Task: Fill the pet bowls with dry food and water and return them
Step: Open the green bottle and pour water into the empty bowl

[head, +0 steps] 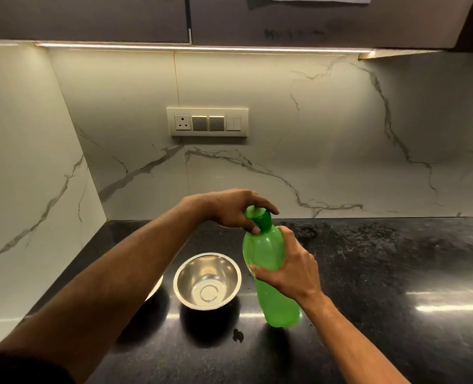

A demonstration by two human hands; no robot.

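Steel gleams nearest on the dark counter (368, 314): a round bowl (207, 281) stands upright left of centre, and nothing shows inside it but its bright bottom ring. Just left of it, the rim of a second bowl (155, 290) peeps out from under the left forearm; what it holds is hidden. Right of the first bowl, close beside it but apart, a green bottle (268, 275) stands on the counter, leaning a little to the left at its top. Its plastic is cloudy, so I cannot tell how full it is. The right hand (288, 270) grips the bottle round its middle, fingers curled over the right side and thumb to the front. Farther back, the left hand (231, 207) reaches across above the bowls and grips the green cap (258, 218) from above. Wet patches shine on the counter behind the bottle. On the far marble wall (313, 128) sits a switch plate (207, 122).
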